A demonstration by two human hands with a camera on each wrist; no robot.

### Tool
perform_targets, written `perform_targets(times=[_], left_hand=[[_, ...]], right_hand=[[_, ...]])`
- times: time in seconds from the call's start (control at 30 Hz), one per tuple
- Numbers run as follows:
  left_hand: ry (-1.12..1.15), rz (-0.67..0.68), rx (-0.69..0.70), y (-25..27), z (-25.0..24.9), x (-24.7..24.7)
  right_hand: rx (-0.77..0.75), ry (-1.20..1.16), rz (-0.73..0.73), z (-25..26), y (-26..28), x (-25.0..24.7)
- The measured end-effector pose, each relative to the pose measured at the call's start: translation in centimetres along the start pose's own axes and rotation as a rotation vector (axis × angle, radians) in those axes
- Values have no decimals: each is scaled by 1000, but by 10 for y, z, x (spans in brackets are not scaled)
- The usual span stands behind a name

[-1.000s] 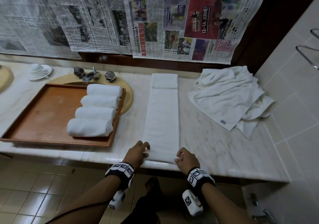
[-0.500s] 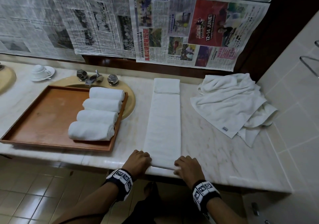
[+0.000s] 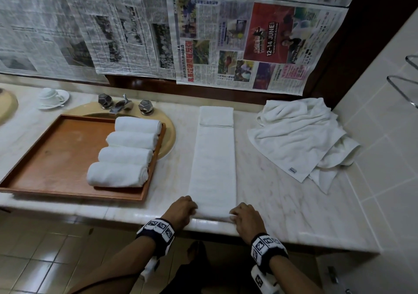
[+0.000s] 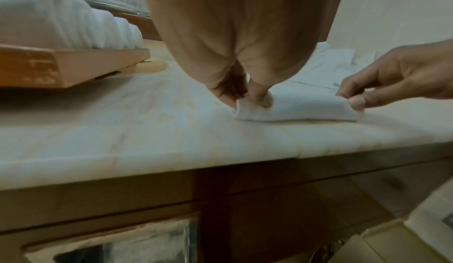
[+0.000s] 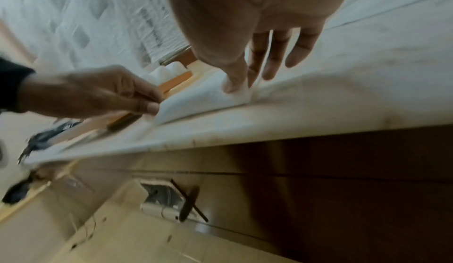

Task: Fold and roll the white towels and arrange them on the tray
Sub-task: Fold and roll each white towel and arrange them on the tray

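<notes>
Your left hand [image 3: 181, 211] and right hand [image 3: 245, 220] sit at the near corners of the long folded towel [image 3: 213, 158], which lies as a narrow strip on the bench [image 3: 282, 203], running away from you between the tray [image 3: 45, 158] and the loose heap of towels [image 3: 300, 139]. Each grip is closed on a corner: in the left wrist view your thumb and fingers pinch the near left corner, already turned up into a small first curl, and in the right wrist view your thumb and first fingers pinch the right corner while the outer fingers stay straight, clear of the cloth. Four rolled towels [image 3: 126, 153] already lie side by side along the right side of the tray, so this looks like the fifth roll just starting. The main risk from here is a crooked roll: if one hand leads, the strip will likely wind into a cone and its edges will step out. The near end sits close to the bench edge, so a loose start could let it slump toward you. The small fold at the far end may also shift if you drag the strip rather than roll along it.
</notes>
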State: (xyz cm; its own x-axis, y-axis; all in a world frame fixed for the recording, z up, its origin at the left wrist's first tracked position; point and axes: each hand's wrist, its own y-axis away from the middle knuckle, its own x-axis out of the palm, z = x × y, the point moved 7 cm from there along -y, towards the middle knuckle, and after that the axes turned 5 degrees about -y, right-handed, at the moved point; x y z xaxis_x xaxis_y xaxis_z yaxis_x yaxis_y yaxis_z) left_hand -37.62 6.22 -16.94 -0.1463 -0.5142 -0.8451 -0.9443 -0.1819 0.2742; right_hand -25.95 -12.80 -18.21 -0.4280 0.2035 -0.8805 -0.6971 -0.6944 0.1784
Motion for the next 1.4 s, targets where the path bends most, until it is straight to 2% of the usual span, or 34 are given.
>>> perform_targets(times=[0.1,0.17,0.3,0.43,0.57,0.73,0.9,0.97,1.07,1.17,1.27,1.4], left_hand=[[96,-59,-78,-6,4,-9],[70,-101,-79,-9,6,-11],[-67,-150,32,-3,8,3],[-213,-208,118,7,12,10],[-337,-266,129,-1,0,-3],[-302,-206,134,-7,-3,-5],[-69,-71,5,-21,6,-11],[-16,-88,-42,-24,8,-15],[-11,-131,-67,-26,12,-18],[-56,-204,-33,-25,13,-13],[-113,-306,34,-19,12,-9],[-297,-277,112,-19,6,-14]], right_hand=[[96,-191,-62,-3,-2,-9],[111,-158,-91,-4,-3,-11],[-44,42,-106,3,2,-1],[-199,93,-140,10,15,-3],[-184,124,-83,10,5,-4],[-176,166,-55,13,-9,-4],[-15,-78,-22,4,-24,-12],[27,-160,-80,1,-25,-19],[13,-35,-114,5,-23,-20],[-75,76,-116,9,-19,-15],[-144,91,-170,8,-14,-17],[-136,86,-129,7,-16,-16]])
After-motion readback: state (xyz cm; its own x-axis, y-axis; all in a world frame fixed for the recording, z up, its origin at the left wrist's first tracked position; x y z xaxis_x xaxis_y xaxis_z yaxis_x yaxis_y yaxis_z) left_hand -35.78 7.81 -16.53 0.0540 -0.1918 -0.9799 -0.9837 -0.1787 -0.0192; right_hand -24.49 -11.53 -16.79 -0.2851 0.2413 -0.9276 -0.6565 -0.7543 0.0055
